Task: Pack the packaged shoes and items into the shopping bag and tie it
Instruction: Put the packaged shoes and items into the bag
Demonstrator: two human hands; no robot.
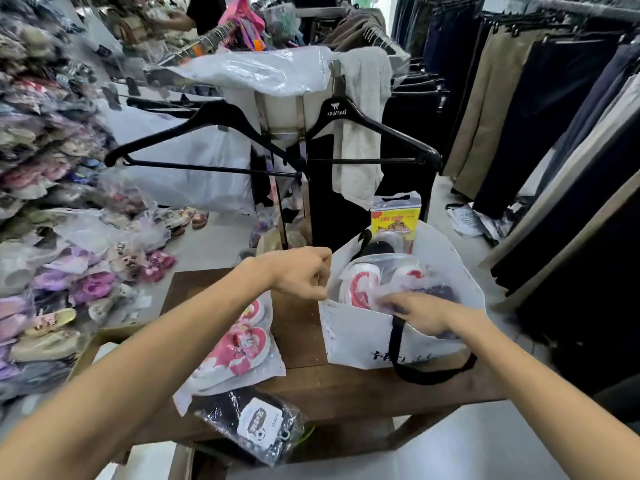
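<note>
On the brown table (301, 334) stands the white shopping bag (360, 337); my left hand (301, 271) pinches its rim, my right hand (420, 311) grips packaged shoes (363, 285) inside.

Under your hands the table (304, 334) is dark brown wood with a dull, matt grain. Your shopping bag (360, 337) looks like smooth white matt material, paper or coated cloth, with a soft black fabric handle (433, 374). The pink shoes (239, 344) and the dark packet (252, 424) sit in clear, crinkled, glossy plastic film. Ahead, the black hangers (349, 116) look like smooth, slightly shiny plastic.
</note>
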